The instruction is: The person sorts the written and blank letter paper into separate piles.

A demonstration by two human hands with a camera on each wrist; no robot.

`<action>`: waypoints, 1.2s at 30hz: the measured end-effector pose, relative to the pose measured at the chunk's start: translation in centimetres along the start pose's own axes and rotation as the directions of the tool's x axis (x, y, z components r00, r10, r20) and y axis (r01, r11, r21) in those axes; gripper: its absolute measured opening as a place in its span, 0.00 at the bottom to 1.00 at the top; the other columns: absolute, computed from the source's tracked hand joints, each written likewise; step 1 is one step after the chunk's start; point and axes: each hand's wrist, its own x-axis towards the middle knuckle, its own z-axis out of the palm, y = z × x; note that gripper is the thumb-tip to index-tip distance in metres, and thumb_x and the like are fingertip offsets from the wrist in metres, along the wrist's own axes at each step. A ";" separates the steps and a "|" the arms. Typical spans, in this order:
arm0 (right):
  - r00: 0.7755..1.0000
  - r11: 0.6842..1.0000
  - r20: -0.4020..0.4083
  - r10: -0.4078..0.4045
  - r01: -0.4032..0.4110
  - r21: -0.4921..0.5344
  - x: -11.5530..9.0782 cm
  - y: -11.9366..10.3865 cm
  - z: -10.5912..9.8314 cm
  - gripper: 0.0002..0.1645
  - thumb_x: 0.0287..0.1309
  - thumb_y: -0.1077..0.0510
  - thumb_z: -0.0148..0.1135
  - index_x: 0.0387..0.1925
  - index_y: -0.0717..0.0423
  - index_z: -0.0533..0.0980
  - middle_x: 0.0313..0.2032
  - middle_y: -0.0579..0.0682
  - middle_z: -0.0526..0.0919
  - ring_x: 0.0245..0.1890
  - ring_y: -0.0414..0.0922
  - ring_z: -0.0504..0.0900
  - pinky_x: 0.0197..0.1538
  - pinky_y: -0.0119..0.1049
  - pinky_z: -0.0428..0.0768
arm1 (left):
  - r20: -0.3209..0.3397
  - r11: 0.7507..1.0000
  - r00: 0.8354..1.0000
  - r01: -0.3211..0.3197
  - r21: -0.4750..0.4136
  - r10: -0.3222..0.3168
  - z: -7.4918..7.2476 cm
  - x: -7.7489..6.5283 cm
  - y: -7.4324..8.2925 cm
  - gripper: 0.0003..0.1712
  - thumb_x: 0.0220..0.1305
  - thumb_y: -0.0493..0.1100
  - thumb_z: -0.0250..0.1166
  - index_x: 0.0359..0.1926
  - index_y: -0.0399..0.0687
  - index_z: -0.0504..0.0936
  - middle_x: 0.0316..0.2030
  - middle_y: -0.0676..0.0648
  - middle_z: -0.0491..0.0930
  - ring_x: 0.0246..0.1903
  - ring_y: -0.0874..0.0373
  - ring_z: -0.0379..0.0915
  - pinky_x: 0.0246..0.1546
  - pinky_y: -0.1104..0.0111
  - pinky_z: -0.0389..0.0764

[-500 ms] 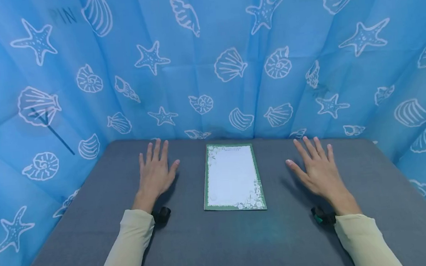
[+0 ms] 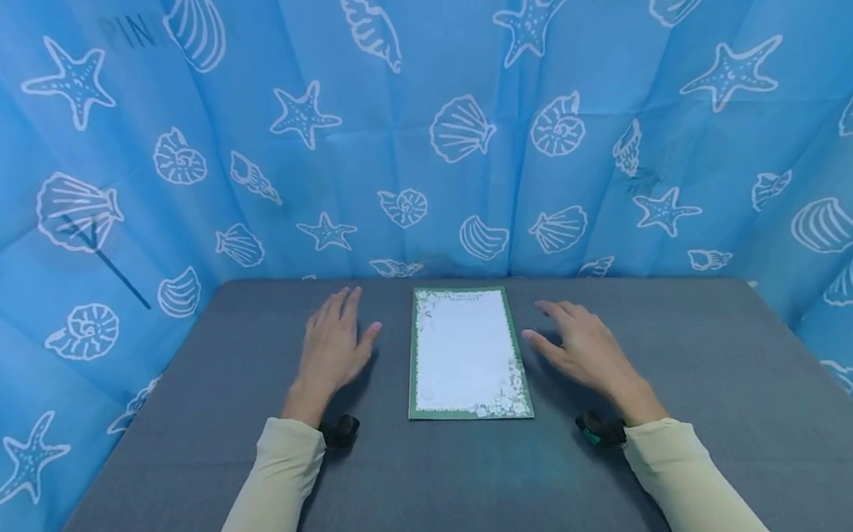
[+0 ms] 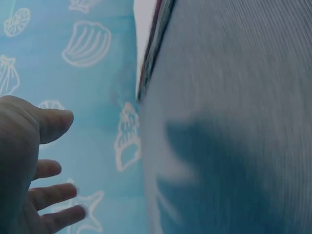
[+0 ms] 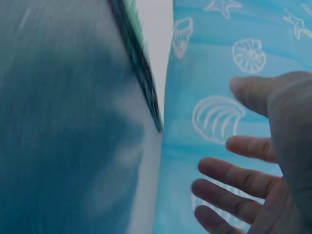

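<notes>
A notepad point(image 2: 467, 350), white with a green floral border, lies in the middle of the grey table. To its left my left hand point(image 2: 331, 344) hovers over the cloth, fingers loosely extended and thumb toward the pad. My right hand point(image 2: 587, 349) is on the other side, its thumb tip close to the pad's right edge. Both hands hold nothing. In the left wrist view the pad's edge point(image 3: 155, 44) shows as a thin stack beyond the thumb; the right wrist view shows its dark side edge point(image 4: 139, 68) and the spread fingers point(image 4: 239, 180).
Grey cloth covers the table point(image 2: 460, 497). A blue curtain point(image 2: 419, 175) with white shells and starfish hangs behind the table and along its sides. Each wrist wears a small black device, the left one point(image 2: 342, 431) and the right one point(image 2: 601, 429).
Both hands have moved inward toward the notepad, the right one farther than the left. The notepad has stayed in place.
</notes>
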 end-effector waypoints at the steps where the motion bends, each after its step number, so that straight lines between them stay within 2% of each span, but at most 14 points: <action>1: 1.000 1.000 0.001 0.016 -0.016 0.025 0.2 -0.2 0.3 0.35 0.72 0.45 0.59 0.68 0.64 0.70 0.58 0.67 0.78 0.58 0.65 0.76 0.56 0.65 0.72 | 0.010 0.999 1.000 0.003 -0.039 -0.003 0.2 0.1 0.3 0.39 0.77 0.54 0.56 0.78 0.39 0.57 0.73 0.32 0.60 0.72 0.35 0.55 0.68 0.40 0.58; 3: 0.999 0.995 -0.002 0.052 -0.052 0.089 0.4 -0.6 0.8 0.31 0.71 0.48 0.62 0.65 0.65 0.73 0.53 0.64 0.82 0.52 0.61 0.81 0.52 0.62 0.76 | 0.044 0.990 0.999 0.016 -0.143 -0.010 0.6 0.1 0.9 0.38 0.76 0.54 0.57 0.77 0.40 0.58 0.71 0.33 0.64 0.70 0.36 0.59 0.66 0.41 0.62; 5: 0.996 0.983 0.000 0.092 -0.090 0.158 0.6 -0.9 1.2 0.28 0.69 0.50 0.63 0.62 0.66 0.75 0.48 0.62 0.84 0.46 0.58 0.84 0.46 0.57 0.79 | 0.085 0.965 0.996 0.034 -0.260 -0.013 1.2 0.2 1.5 0.37 0.75 0.53 0.59 0.77 0.41 0.60 0.68 0.35 0.67 0.67 0.38 0.64 0.63 0.43 0.67; 8: 0.990 0.958 0.009 0.140 -0.137 0.254 0.8 -1.3 1.7 0.26 0.68 0.53 0.65 0.58 0.68 0.77 0.43 0.60 0.86 0.42 0.55 0.85 0.41 0.51 0.82 | 0.132 0.899 0.991 0.065 -0.432 -0.009 2.2 0.2 2.2 0.35 0.75 0.50 0.61 0.74 0.39 0.64 0.62 0.36 0.73 0.60 0.42 0.71 0.57 0.46 0.73; 10: 0.986 0.939 0.024 0.166 -0.166 0.300 0.8 -1.5 1.9 0.26 0.68 0.53 0.65 0.57 0.69 0.77 0.42 0.59 0.86 0.41 0.55 0.85 0.39 0.49 0.83 | 0.149 0.852 0.989 0.090 -0.517 -0.014 2.8 0.2 2.5 0.33 0.74 0.48 0.62 0.73 0.38 0.67 0.58 0.38 0.76 0.55 0.45 0.74 0.53 0.49 0.76; 13: 0.979 0.913 0.053 0.194 -0.200 0.354 0.8 -1.6 2.3 0.27 0.68 0.52 0.66 0.58 0.69 0.77 0.41 0.59 0.85 0.44 0.56 0.85 0.38 0.46 0.83 | 0.152 0.801 0.988 0.119 -0.586 -0.035 3.7 0.2 2.7 0.31 0.73 0.46 0.63 0.70 0.36 0.70 0.53 0.40 0.78 0.50 0.47 0.76 0.49 0.52 0.78; 16: 0.972 0.884 0.090 0.218 -0.235 0.403 0.7 -1.4 2.9 0.29 0.68 0.51 0.66 0.60 0.69 0.76 0.42 0.58 0.85 0.45 0.56 0.84 0.38 0.44 0.83 | 0.161 0.778 0.985 0.145 -0.612 -0.057 4.3 0.2 2.6 0.30 0.71 0.45 0.65 0.69 0.35 0.71 0.52 0.41 0.79 0.49 0.49 0.76 0.49 0.54 0.78; 20: 0.962 0.852 0.128 0.242 -0.274 0.446 0.6 -1.1 3.5 0.31 0.67 0.51 0.67 0.61 0.69 0.75 0.42 0.57 0.85 0.43 0.53 0.84 0.38 0.40 0.82 | 0.202 0.773 0.977 0.183 -0.608 -0.072 4.7 0.2 2.5 0.32 0.70 0.45 0.66 0.69 0.34 0.71 0.50 0.41 0.77 0.46 0.51 0.73 0.49 0.55 0.75; 24: 0.959 0.842 0.129 0.251 -0.282 0.461 0.6 -0.9 4.0 0.31 0.66 0.51 0.68 0.61 0.68 0.75 0.42 0.55 0.84 0.40 0.49 0.83 0.37 0.38 0.80 | 0.244 0.768 0.967 0.214 -0.604 -0.078 4.9 0.2 2.5 0.34 0.69 0.45 0.68 0.70 0.34 0.70 0.49 0.42 0.75 0.45 0.52 0.69 0.48 0.56 0.72; 27: 0.963 0.849 0.114 0.243 -0.268 0.455 0.6 -0.8 4.2 0.30 0.65 0.51 0.68 0.60 0.68 0.76 0.41 0.55 0.83 0.38 0.47 0.81 0.37 0.38 0.79 | 0.258 0.768 0.964 0.208 -0.606 -0.057 5.0 0.2 2.6 0.35 0.68 0.44 0.69 0.70 0.33 0.70 0.49 0.41 0.73 0.45 0.51 0.67 0.47 0.55 0.70; 30: 0.967 0.862 0.107 0.232 -0.256 0.438 0.5 -0.8 4.4 0.30 0.64 0.51 0.70 0.60 0.67 0.76 0.40 0.54 0.82 0.36 0.46 0.79 0.37 0.39 0.77 | 0.265 0.783 0.964 0.194 -0.591 -0.038 5.1 0.1 2.7 0.35 0.67 0.42 0.70 0.69 0.33 0.71 0.49 0.40 0.71 0.45 0.49 0.66 0.47 0.54 0.70; 36: 0.969 0.883 0.092 0.231 -0.248 0.399 0.4 -0.7 4.7 0.30 0.61 0.54 0.72 0.60 0.66 0.77 0.40 0.53 0.82 0.34 0.45 0.77 0.37 0.40 0.75 | 0.241 0.816 0.970 0.172 -0.552 -0.041 5.5 0.0 2.9 0.33 0.65 0.41 0.71 0.68 0.35 0.73 0.47 0.40 0.71 0.44 0.49 0.66 0.46 0.53 0.71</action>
